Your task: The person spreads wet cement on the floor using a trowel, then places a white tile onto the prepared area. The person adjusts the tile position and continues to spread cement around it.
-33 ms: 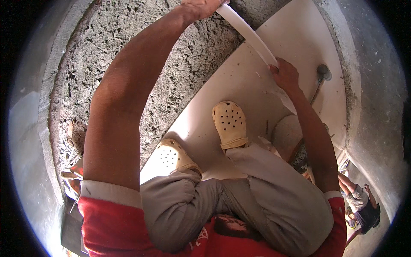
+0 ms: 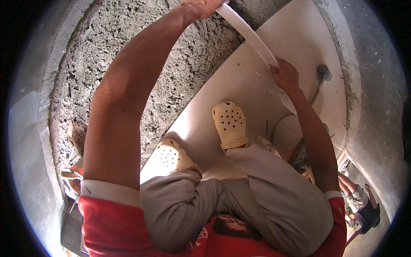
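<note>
Across the upper middle runs a long, narrow white strip (image 2: 250, 36), thin and flat, slanting from the top edge down to the right. My left hand (image 2: 203, 7) is closed at its far end, partly cut off by the top of the picture. Farther down the strip, my right hand (image 2: 285, 75) grips it with fingers wrapped round; a pale length shows past that hand. Below the strip lies smooth, pale flooring (image 2: 201, 122), like large tiles. It borders rough grey mortar (image 2: 171, 81) on the left, over which my left arm reaches.
My feet in cream clogs (image 2: 230, 122) rest on the pale flooring. A dark-headed mallet (image 2: 324, 72) lies right of my right hand. A round grey object (image 2: 287, 133) is partly behind my right forearm. Grey walls (image 2: 376, 85) curve around both sides. Another person (image 2: 364, 207) is at the lower right.
</note>
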Action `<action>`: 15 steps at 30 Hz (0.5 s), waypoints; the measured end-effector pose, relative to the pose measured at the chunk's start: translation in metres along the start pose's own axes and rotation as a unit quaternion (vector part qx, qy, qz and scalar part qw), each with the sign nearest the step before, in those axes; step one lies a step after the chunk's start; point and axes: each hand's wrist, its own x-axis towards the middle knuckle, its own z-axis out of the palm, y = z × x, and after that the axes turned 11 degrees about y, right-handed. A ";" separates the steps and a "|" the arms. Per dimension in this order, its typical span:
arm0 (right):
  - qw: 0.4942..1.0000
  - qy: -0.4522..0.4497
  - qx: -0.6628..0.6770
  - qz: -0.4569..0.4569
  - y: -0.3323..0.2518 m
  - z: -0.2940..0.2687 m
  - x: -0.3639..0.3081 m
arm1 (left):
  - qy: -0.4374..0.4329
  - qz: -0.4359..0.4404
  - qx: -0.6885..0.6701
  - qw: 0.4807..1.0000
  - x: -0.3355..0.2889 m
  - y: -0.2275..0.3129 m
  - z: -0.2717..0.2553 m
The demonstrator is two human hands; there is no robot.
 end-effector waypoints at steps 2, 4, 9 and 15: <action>1.000 0.022 0.015 -0.002 -0.001 0.002 0.000 | 0.007 -0.004 -0.010 1.000 0.002 -0.008 0.004; 0.999 0.023 0.042 0.012 -0.002 0.002 0.001 | 0.019 -0.007 -0.030 0.999 0.005 -0.019 0.007; 1.000 -0.002 0.020 0.008 -0.011 -0.004 0.001 | 0.037 -0.003 -0.024 0.999 -0.004 -0.025 0.010; 1.000 0.005 0.000 -0.013 -0.021 -0.009 -0.006 | -0.007 -0.002 0.001 1.000 -0.014 -0.024 0.004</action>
